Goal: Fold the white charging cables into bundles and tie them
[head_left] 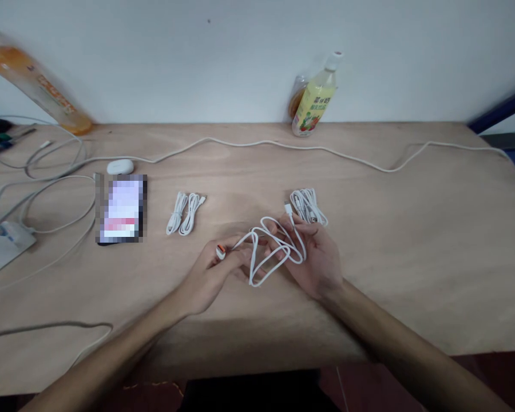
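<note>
L hand (214,269) grips white cable (253,254) by orange-tipped plug (221,251), R hand (317,257) cradles its loops, strung crosswise btwn the two.

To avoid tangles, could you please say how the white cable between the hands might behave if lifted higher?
The white cable is probably floppy, given its curving loops between the left hand and right hand. It looks light, being thin. Its crossing loops may snag.
</note>
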The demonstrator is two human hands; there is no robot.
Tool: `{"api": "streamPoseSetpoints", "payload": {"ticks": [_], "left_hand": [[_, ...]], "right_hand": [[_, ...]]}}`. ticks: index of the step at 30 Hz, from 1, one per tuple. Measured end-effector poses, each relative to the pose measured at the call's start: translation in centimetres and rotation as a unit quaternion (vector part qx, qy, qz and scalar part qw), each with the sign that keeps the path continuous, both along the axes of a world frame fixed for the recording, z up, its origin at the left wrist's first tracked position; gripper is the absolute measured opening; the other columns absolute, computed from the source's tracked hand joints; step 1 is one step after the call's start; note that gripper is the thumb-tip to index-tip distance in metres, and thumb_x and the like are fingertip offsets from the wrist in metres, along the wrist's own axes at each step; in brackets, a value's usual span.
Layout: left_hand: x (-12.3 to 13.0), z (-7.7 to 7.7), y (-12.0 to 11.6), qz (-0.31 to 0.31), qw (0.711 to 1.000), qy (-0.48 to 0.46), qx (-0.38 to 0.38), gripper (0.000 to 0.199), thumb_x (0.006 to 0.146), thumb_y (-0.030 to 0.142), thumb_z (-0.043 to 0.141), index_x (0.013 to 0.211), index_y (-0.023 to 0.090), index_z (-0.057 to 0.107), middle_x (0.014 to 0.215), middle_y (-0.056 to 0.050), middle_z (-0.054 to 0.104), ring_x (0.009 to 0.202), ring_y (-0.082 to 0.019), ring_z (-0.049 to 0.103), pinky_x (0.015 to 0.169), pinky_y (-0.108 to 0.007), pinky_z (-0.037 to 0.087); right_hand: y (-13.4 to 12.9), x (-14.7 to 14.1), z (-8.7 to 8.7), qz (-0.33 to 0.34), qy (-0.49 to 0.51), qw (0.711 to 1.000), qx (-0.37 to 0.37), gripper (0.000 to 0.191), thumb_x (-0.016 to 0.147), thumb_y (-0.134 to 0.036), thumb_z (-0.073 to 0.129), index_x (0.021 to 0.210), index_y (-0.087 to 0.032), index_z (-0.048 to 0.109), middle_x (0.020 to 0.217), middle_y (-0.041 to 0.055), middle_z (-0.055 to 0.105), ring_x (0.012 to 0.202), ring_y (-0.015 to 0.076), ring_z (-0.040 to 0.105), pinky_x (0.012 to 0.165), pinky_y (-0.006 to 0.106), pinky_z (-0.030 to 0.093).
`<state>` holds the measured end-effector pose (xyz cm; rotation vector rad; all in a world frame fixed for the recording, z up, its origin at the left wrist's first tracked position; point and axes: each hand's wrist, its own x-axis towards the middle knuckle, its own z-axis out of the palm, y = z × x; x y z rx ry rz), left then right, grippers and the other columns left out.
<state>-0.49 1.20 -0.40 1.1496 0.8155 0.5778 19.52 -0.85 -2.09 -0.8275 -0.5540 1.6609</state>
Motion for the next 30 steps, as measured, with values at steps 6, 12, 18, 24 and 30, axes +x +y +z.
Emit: {"api": "streamPoseSetpoints", "payload": {"ticks": [6,12,18,24,30], "left_hand": [[0.2,0.3,-0.1,-0.002,0.999,-0.026,-0.044,0.029,0.087,0.035,0.089,0.111,0.022,0.081,0.103,-0.005,0.084,0.085,-0.023,0.081,0.082,-0.037,0.066],[0.7,0.0,-0.2,0.020,1.000,-0.014,-0.019,0.019,0.087,0.028,0.089,0.094,0.022,0.073,0.099,-0.003,0.084,0.090,-0.021,0.081,0.082,-0.034,0.064],[0.6,0.0,-0.1,0.032,0.998,-0.045,-0.034,0.055,0.084,0.028,0.092,0.069,0.024,0.040,0.112,-0.008,0.083,0.088,-0.020,0.081,0.082,-0.035,0.066],[0.7,-0.1,0.0,0.049,0.997,-0.060,-0.029,0.062,0.084,0.029,0.093,0.070,0.024,0.033,0.116,-0.009,0.082,0.093,-0.022,0.082,0.083,-0.034,0.067],[0.5,-0.4,0.0,0.049,0.995,-0.084,-0.031,0.050,0.093,0.033,0.087,0.077,0.024,0.041,0.110,-0.008,0.085,0.095,-0.025,0.085,0.084,-0.038,0.069]], "right_hand": [[0.1,0.0,-0.2,-0.057,-0.050,0.997,0.018,0.016,0.082,-0.035,0.068,0.074,-0.025,0.057,0.084,0.0015,0.067,0.062,0.0165,0.056,0.059,0.032,0.053],[0.0,-0.1,0.0,-0.055,-0.061,0.996,0.043,0.014,0.080,-0.035,0.068,0.077,-0.027,0.057,0.080,-0.0014,0.065,0.052,0.0148,0.053,0.051,0.031,0.048],[0.0,-0.2,-0.4,-0.069,-0.068,0.994,0.052,0.017,0.085,-0.036,0.069,0.078,-0.025,0.056,0.084,-0.0036,0.067,0.044,0.0096,0.049,0.050,0.030,0.052],[-0.2,-0.3,-0.9,-0.096,-0.120,0.987,0.053,0.012,0.086,-0.033,0.067,0.082,-0.025,0.060,0.090,-0.0045,0.067,0.041,0.0077,0.046,0.045,0.029,0.048],[-0.4,-0.3,-1.0,-0.126,-0.180,0.975,0.043,0.014,0.087,-0.036,0.066,0.084,-0.025,0.057,0.109,-0.0012,0.072,0.049,0.0100,0.057,0.052,0.033,0.055]]}}
